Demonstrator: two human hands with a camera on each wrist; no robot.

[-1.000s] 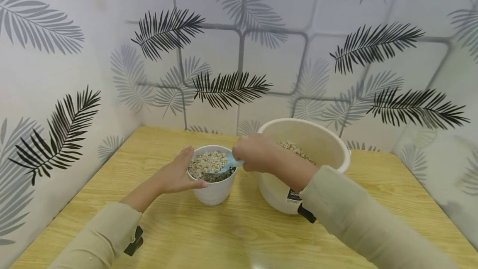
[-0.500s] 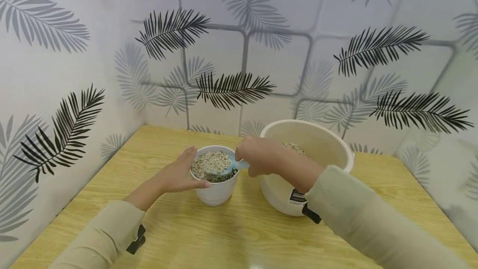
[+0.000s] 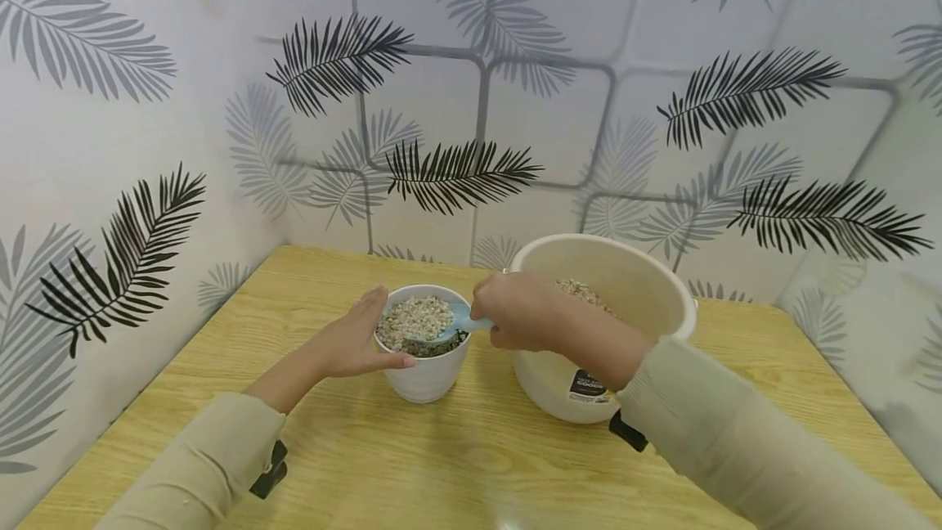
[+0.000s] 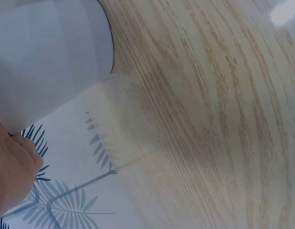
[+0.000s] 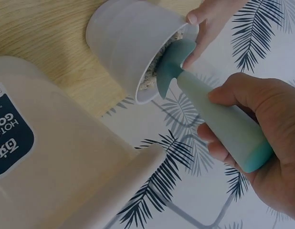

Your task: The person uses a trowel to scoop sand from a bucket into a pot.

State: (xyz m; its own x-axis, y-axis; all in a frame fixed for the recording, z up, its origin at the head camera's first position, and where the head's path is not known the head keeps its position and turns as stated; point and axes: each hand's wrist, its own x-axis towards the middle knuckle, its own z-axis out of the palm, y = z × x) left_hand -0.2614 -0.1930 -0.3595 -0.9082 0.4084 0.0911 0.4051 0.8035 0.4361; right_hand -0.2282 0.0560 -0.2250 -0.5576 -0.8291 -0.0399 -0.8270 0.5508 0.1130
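A white flowerpot [image 3: 424,379] stands on the table, filled near its rim with pale gravel [image 3: 419,319] and some darker bits toward the front. My left hand [image 3: 353,343] holds the pot's left side, thumb in front and fingers behind. My right hand [image 3: 521,311] grips the handle of a small blue-green hand shovel [image 3: 458,320]. In the right wrist view, the shovel's blade [image 5: 175,59] lies at the pot's mouth, over the gravel. The left wrist view shows the pot's side [image 4: 52,57] and only part of my left hand [image 4: 14,167].
A large cream bucket [image 3: 567,391] with a dark label stands right of the pot, partly behind my right hand and forearm. More gravel [image 3: 581,293] lies inside it. A leaf-patterned wall [image 3: 530,121] rises behind the wooden table [image 3: 383,464].
My right hand has shifted slightly to the right with the shovel, whose blade stays over the gravel. The left hand keeps its place on the flowerpot. The head view has shifted a little.
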